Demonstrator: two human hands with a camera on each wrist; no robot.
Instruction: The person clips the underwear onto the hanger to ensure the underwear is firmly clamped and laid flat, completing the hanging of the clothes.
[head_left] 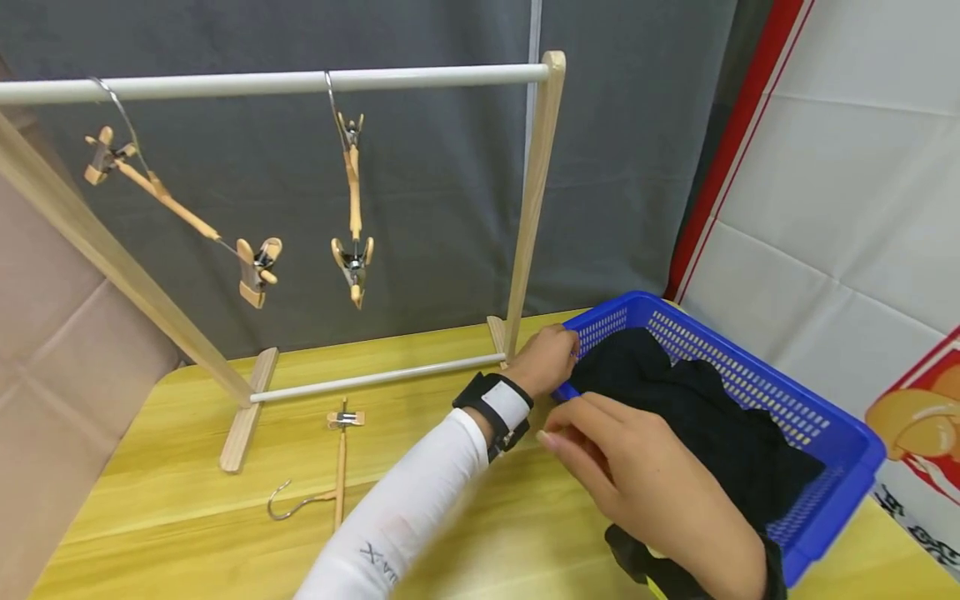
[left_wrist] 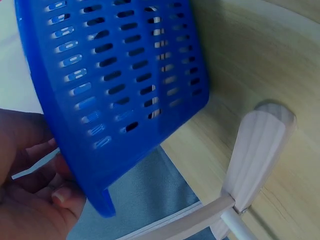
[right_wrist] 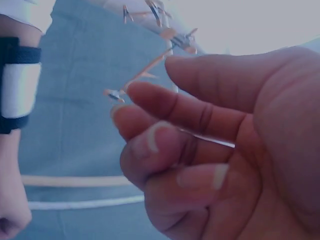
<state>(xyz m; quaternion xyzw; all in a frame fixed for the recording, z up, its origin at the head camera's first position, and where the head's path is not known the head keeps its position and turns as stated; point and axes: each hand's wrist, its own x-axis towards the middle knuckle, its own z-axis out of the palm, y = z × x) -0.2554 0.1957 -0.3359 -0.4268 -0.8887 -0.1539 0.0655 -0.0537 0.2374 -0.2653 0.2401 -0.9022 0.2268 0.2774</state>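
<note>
My left hand [head_left: 546,360] is at the near-left corner of a blue plastic basket [head_left: 757,358], its curled fingers gripping the rim. In the left wrist view, those fingers [left_wrist: 30,175] overlap the edge of the slotted basket wall [left_wrist: 125,75]. Black cloth [head_left: 697,417] lies bunched inside the basket. My right hand [head_left: 648,475] hovers in front of the basket's near side, overlapping it in the head view. Its fingers are loosely bent with nothing between them, as the right wrist view shows of the same hand [right_wrist: 200,145].
A rack with a white rail [head_left: 435,79] and wooden legs stands left of the basket. Two wooden clip hangers [head_left: 176,204] [head_left: 354,192] hang from it. Another clip hanger [head_left: 341,475] lies on the table [head_left: 187,517], partly behind my left sleeve.
</note>
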